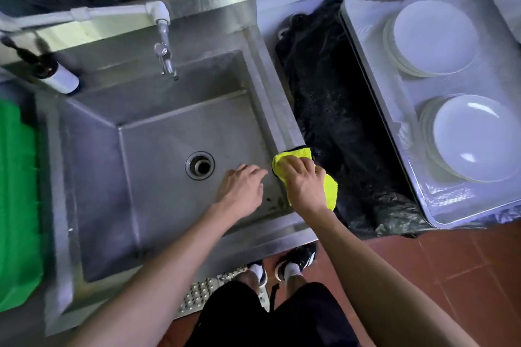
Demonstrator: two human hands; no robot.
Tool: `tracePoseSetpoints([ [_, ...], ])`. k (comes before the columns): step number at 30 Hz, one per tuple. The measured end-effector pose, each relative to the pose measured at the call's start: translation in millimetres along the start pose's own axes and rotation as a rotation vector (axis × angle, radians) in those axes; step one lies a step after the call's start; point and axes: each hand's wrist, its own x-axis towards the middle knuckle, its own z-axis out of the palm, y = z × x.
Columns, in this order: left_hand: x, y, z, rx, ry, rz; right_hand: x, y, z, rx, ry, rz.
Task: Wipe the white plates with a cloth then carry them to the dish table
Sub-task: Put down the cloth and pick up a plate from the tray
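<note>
Yellow cloth (304,175) draped over the sink's (169,132) right rim; my right hand (306,182) grips it, left hand (242,186) loose-fingered above the basin. Plate stacks (434,36) at two o'clock.

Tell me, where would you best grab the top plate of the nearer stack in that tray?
Probably by its rim on the sink-facing side: the top plate lies face up and flat on its stack, so only the raised edge offers purchase, and the tray wall crowds the other sides.
</note>
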Motion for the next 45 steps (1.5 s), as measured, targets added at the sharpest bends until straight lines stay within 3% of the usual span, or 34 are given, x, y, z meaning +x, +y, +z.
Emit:
tracePoseSetpoints([
  [13, 19.8, -0.8, -21.0, 0.061, -0.045, 0.12, -2.3, 7.9, -0.8, -0.074, 0.009, 0.043],
  [21, 26.2, 0.6, -27.7, 0.081, -0.039, 0.171, -8.4, 7.0, -8.9, 0.095, 0.021, 0.1],
  [29, 53.7, 46.7, -46.9, 0.096, -0.007, 0.298, -27.2, 49.1, -66.8, 0.24, 0.027, 0.301],
  [40, 114.2, 185.0, -48.0, -0.434, -0.006, 0.36, -82.8, 195.1, -128.3, 0.616, 0.55, 0.651],
  [45, 147.6, 267.1, -35.1, -0.644, -0.042, 0.263, -92.0, 271.1, -134.2, 0.68, 0.698, 0.714],
])
